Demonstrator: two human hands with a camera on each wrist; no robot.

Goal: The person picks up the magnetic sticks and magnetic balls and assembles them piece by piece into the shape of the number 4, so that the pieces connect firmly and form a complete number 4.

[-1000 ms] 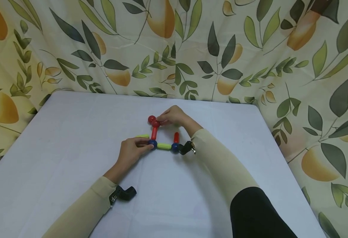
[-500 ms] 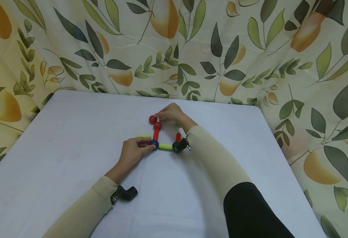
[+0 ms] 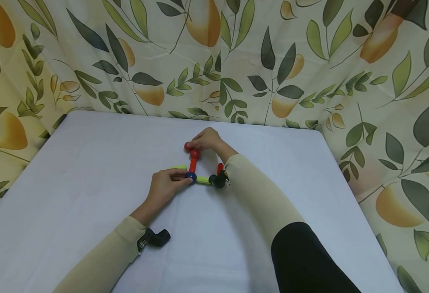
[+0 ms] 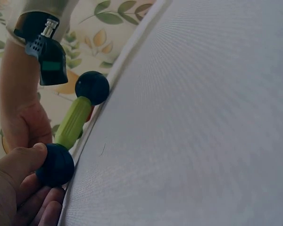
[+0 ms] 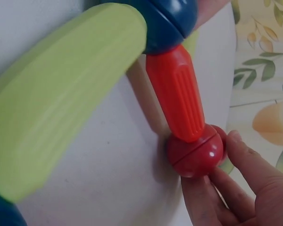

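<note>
Magnetic rods and balls are joined into a frame on the white table. My left hand [image 3: 165, 185] pinches a blue ball [image 4: 55, 165] between thumb and fingers. From that ball a yellow-green rod [image 4: 73, 123] runs to a second blue ball [image 4: 92, 88], which the right wrist camera largely covers in the head view. A red rod [image 5: 177, 94] leads from the held blue ball to a red ball [image 5: 195, 153]. Just beyond it is another red ball [image 3: 188, 147], pinched by my right hand [image 3: 208, 139], whose fingers partly hide it. Whether the two red balls touch is unclear.
Another yellow-green rod [image 3: 178, 167] sticks out beyond my left fingers. A second red rod [image 3: 220, 167] stands beside my right sleeve. The white-covered table [image 3: 90, 162] ends at a patterned curtain [image 3: 236, 61] behind and at the right.
My right hand has shifted left, from beside the nearer red ball to the farther one, and its fingers now cover part of it. The left hand keeps its grip on the blue ball.
</note>
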